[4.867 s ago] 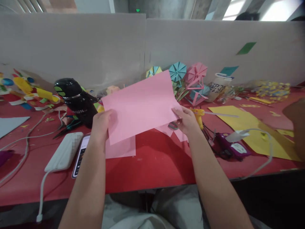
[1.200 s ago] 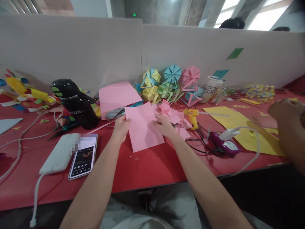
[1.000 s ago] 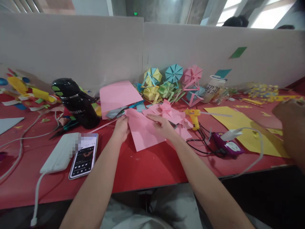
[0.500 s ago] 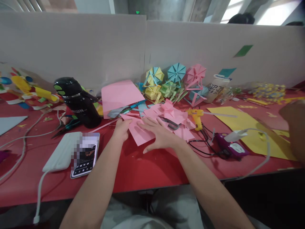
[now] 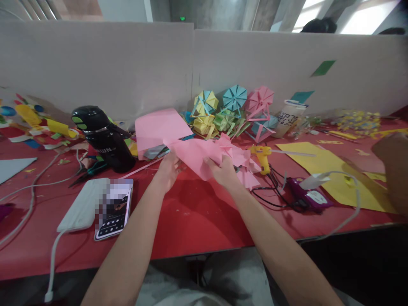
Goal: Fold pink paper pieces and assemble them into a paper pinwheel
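A sheet of pink paper (image 5: 196,155) is lifted off the red table, tilted, between my two hands. My right hand (image 5: 221,170) pinches its lower right corner, thumb on the near side. At the sheet's left edge, my left hand (image 5: 170,169) has its fingers curled round the paper. Pink folded paper pieces (image 5: 237,153) lie in a heap just beyond my right hand. Behind my left hand a larger pink sheet (image 5: 161,127) leans at the back, with a grey-looking tool (image 5: 154,151) partly covered in front of it.
Folded paper umbrellas (image 5: 235,97) stand against the white partition. A yellow glue gun (image 5: 262,158), its black cable and a purple power socket (image 5: 310,195) lie right. At left are a black bottle (image 5: 106,140), a phone (image 5: 116,212) and a white power bank (image 5: 83,206). Another person's arm (image 5: 392,170) reaches in right.
The pink sheet, flat on the table before, has been raised and turned. My right hand has gone from spread fingers to a pinch on its corner.
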A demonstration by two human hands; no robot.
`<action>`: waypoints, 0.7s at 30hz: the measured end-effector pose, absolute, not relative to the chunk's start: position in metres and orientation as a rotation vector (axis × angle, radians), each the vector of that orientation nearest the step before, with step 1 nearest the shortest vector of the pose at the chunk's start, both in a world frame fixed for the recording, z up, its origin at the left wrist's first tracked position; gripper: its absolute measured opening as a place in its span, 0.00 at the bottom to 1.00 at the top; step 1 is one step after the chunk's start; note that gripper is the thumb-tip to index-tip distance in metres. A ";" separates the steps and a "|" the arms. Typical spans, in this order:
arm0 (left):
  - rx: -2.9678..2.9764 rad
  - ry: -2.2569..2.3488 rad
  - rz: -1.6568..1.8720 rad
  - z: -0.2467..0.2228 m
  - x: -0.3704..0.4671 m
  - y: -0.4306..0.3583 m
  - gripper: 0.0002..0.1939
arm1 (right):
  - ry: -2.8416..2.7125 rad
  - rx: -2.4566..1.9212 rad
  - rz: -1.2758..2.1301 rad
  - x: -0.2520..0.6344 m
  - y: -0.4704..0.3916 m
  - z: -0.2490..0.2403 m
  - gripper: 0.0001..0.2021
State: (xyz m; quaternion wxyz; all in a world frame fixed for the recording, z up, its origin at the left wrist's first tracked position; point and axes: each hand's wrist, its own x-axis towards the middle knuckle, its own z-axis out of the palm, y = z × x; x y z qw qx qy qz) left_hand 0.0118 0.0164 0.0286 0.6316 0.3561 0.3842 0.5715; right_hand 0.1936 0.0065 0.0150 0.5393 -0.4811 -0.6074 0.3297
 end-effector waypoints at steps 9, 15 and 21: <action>0.820 0.920 1.432 0.033 0.021 0.008 0.21 | -1.266 -1.069 0.963 0.193 0.007 0.021 0.15; 0.733 0.862 1.449 0.032 0.022 0.011 0.18 | -1.254 -1.094 1.064 0.201 0.011 0.022 0.11; 0.722 0.828 1.492 0.031 0.023 0.011 0.18 | -1.260 -1.047 1.383 0.197 0.005 0.022 0.13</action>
